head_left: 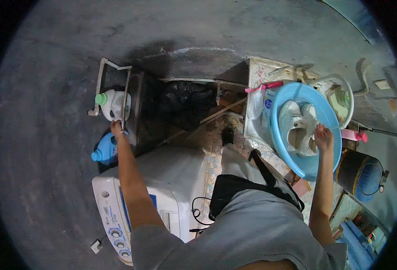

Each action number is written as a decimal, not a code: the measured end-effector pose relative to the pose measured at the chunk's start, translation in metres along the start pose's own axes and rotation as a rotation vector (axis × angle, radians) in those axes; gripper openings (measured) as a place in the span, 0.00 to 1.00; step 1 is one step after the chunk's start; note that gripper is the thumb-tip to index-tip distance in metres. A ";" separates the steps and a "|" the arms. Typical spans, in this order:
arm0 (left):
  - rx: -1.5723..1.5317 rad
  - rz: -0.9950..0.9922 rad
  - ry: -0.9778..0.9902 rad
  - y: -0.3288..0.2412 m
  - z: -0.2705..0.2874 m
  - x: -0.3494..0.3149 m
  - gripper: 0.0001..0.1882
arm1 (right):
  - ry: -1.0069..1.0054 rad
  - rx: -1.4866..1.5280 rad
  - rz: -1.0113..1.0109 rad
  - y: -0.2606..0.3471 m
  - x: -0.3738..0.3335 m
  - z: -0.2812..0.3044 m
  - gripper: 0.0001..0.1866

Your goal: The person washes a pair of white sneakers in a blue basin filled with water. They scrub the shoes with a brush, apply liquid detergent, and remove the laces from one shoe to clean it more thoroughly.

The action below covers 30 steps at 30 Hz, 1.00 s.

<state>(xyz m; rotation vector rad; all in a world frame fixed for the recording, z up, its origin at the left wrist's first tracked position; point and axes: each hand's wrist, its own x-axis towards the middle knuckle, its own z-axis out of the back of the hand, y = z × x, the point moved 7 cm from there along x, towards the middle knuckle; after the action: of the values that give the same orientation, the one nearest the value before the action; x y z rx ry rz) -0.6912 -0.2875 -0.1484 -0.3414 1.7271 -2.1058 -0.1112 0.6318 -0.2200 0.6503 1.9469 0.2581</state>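
1. Two white shoes (290, 116) in one blue basin (310, 166), right.
2. Left: one white jug (113, 102), one blue jug (107, 147) nearer.
3. Left hand (116, 128) at white jug; grip can't be told.
4. Right hand (323, 136) by shoes, fingers bunched; hold unclear.
5. Print on packet (267, 107) beside basin.
6. Washer (173, 202) near left; black bag (185, 100) far.

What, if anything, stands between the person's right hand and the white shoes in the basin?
Nothing visible: the right hand is over the blue basin, right beside the white shoes. Whether it touches them, I cannot tell.
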 end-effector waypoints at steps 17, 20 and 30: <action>0.991 0.191 -0.061 0.104 -0.081 0.076 0.26 | -0.198 -0.671 0.613 -0.012 -0.168 -0.102 0.15; 1.346 -0.194 -0.021 0.076 -0.081 0.084 0.28 | -0.167 -0.668 0.593 -0.018 -0.154 -0.099 0.15; 0.844 -0.600 -0.234 -0.093 -0.072 -0.059 0.15 | -0.095 -0.703 0.659 -0.017 -0.162 -0.088 0.10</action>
<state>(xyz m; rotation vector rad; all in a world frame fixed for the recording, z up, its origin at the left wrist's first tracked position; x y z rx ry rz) -0.6834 -0.1827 -0.0689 -0.8596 0.5186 -2.8231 -0.1408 0.5385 -0.0630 0.7768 1.3526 1.2274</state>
